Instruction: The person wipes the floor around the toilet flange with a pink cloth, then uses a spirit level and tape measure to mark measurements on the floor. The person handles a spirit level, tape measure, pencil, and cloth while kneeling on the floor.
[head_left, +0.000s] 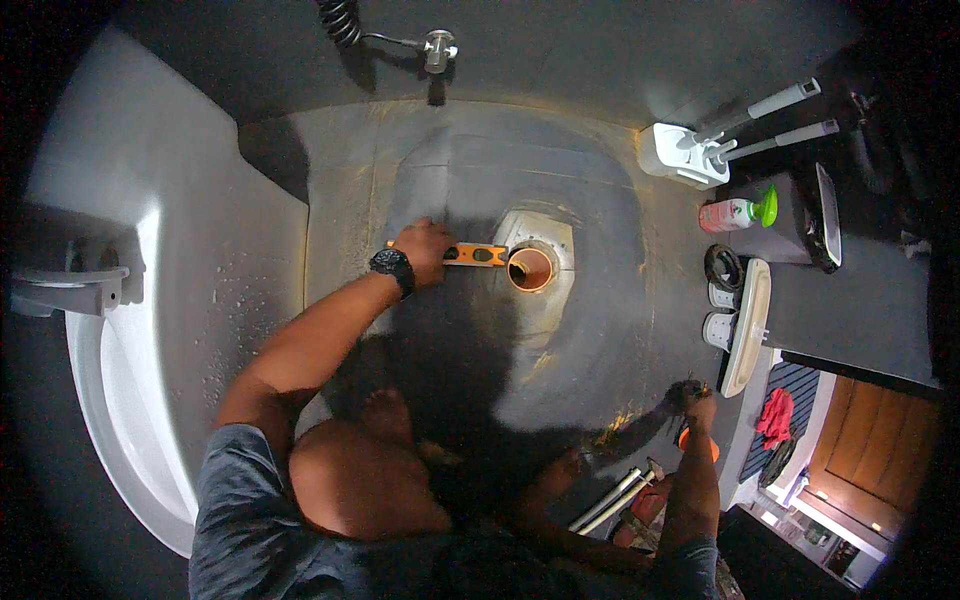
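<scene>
Left hand (pixel 424 250) has its grip wrapped round a flat orange spirit level (pixel 493 256), long axis running sideways to the right, tip right at the round, smooth-walled orange pipe (pixel 535 265) (can't tell if touching). Right hand (pixel 700 408) is much farther from it, can't make out its hold; past the pipe it's rough pale patch (pixel 548 226), then scuffed grey floor (pixel 610 340).

left arm (pixel 305 340) reaches forward, fingers (pixel 435 238) curled; right arm (pixel 699 490) extends at the right.
</scene>
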